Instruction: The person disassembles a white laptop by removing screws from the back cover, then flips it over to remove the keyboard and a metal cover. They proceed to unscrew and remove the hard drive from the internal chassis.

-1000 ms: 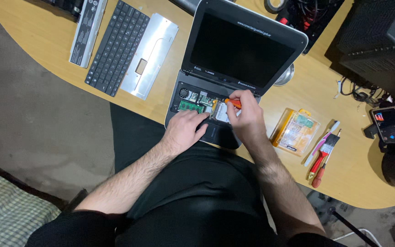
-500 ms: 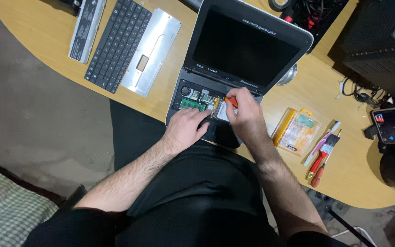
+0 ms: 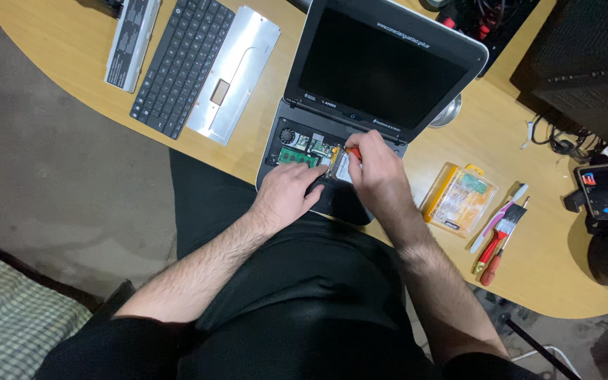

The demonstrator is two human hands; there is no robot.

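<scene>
A small dark laptop (image 3: 381, 63) stands on the wooden desk (image 3: 248, 148), lid up, its base stripped so the circuit board (image 3: 302, 146) shows. My right hand (image 3: 378, 169) grips a screwdriver with an orange handle (image 3: 354, 152), tip down in the open base. My left hand (image 3: 291, 191) rests flat on the front of the base, steadying it. The screwdriver's tip is hidden by my fingers.
A removed black keyboard (image 3: 177, 63), a silver cover plate (image 3: 232, 74) and a grey battery (image 3: 129, 42) lie at the left. At the right are a yellow bit case (image 3: 457, 198), red-handled tools and a brush (image 3: 499, 236), a phone (image 3: 606, 191) and cables.
The view has shifted slightly. My right hand has edged a little to the left over the open base with the screwdriver; my left hand stays on the laptop's front.
</scene>
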